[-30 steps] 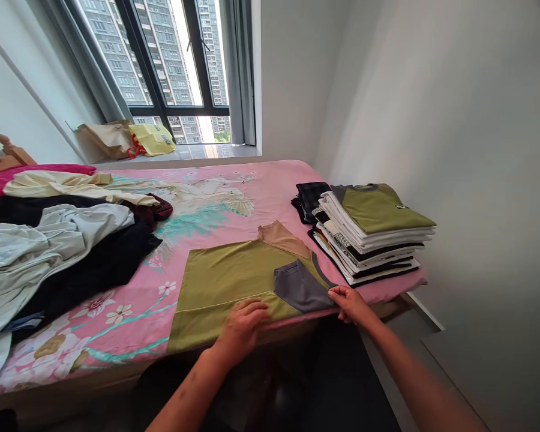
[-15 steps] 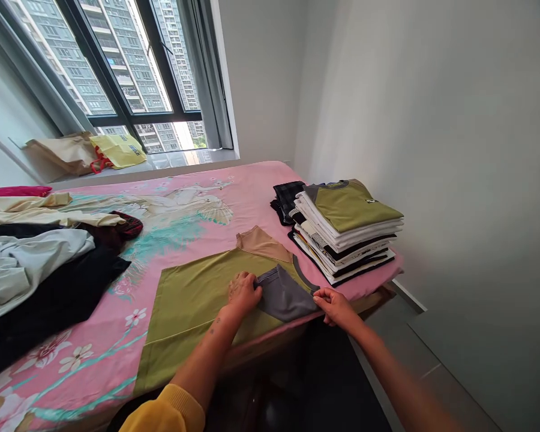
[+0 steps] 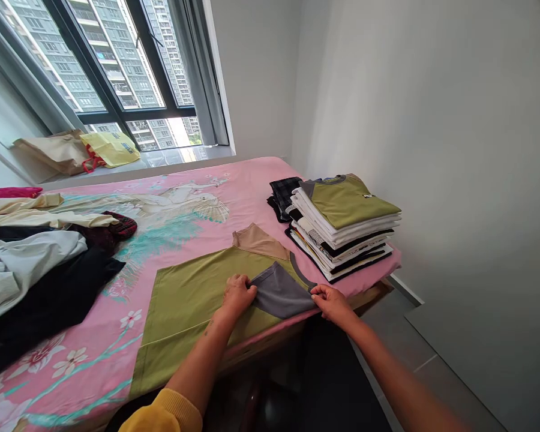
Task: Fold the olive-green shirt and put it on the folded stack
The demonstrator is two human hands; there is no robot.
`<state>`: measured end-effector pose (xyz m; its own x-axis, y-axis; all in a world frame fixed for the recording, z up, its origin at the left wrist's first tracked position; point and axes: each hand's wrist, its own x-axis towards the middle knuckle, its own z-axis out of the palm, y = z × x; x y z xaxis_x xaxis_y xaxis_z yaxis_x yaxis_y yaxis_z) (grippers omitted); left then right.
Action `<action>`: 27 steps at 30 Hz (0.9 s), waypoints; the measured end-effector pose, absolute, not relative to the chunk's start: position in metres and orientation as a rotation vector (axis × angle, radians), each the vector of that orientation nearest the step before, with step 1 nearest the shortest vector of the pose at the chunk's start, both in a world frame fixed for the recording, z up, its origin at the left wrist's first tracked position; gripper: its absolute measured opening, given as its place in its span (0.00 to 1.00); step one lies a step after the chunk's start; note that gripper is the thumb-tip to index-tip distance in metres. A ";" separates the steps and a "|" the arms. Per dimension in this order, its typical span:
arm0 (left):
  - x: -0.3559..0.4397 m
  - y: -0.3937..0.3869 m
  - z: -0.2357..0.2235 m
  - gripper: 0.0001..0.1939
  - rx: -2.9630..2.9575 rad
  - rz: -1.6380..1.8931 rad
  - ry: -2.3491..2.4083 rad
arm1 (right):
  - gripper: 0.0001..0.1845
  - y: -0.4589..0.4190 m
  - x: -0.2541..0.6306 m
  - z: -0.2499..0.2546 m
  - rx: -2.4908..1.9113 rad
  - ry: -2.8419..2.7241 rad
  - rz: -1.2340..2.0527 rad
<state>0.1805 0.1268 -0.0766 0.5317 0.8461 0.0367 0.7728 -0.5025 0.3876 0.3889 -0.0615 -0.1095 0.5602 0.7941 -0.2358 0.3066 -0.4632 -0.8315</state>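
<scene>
An olive green T-shirt (image 3: 193, 294) lies spread on the bed, its collar toward the right. Its grey sleeve (image 3: 281, 294) is folded inward over the body, while the tan sleeve (image 3: 261, 242) sticks out on the far side. With fingers curled, my left hand (image 3: 239, 294) grips the edge of the grey sleeve. My right hand (image 3: 332, 302) pinches the shirt's fabric near the collar, at the bed's near edge.
A stack of folded clothes (image 3: 342, 240) stands at the bed's right corner, an olive shirt on top. Loose clothes (image 3: 36, 258) are heaped at the left on the pink floral bedsheet (image 3: 247, 186). Paper and yellow bags (image 3: 112, 149) sit on the windowsill.
The grey sleeve lies flatter and smoother than before. Both hands keep nearly the same places on the shirt; the whole view has shifted slightly.
</scene>
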 end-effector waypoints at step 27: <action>0.149 0.074 -0.107 0.24 2.898 0.423 0.806 | 0.18 -0.015 0.330 -0.091 -1.669 -1.926 0.233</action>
<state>0.1493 0.0738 -0.1068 0.8209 0.5195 0.2372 0.4907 -0.8541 0.1725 0.3303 -0.0152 -0.0911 -0.0546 0.9507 0.3052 0.8507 0.2043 -0.4843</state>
